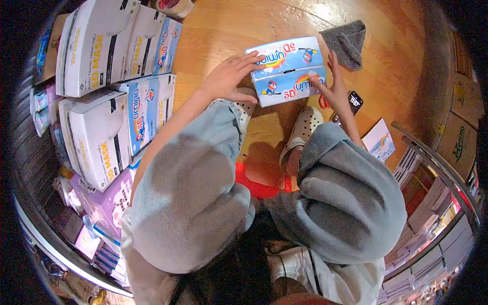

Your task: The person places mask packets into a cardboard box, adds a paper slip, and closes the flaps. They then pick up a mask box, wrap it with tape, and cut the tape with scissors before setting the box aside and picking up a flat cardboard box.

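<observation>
Two light-blue mask boxes [290,62], printed with "5D Umino", a rainbow and a cartoon figure, sit edge to edge above the wooden floor in front of my knees. My left hand [231,79] spans their left end, fingers spread over the top corner and thumb lower down by the shoe. At the other end, my right hand [337,89] has its thumb on the lower box's printed face and its fingers stretched up along the side. The boxes are held between both hands. A thin dark seam runs between them.
Stacked white and blue mask boxes [101,46] stand at the left. Grey cloth [346,44] lies beyond my right hand. A dark device with a lit clock display [355,101], a red-handled item [324,102] and a white-and-blue printed piece [379,141] lie rightward. A metal rack [432,157] borders the right.
</observation>
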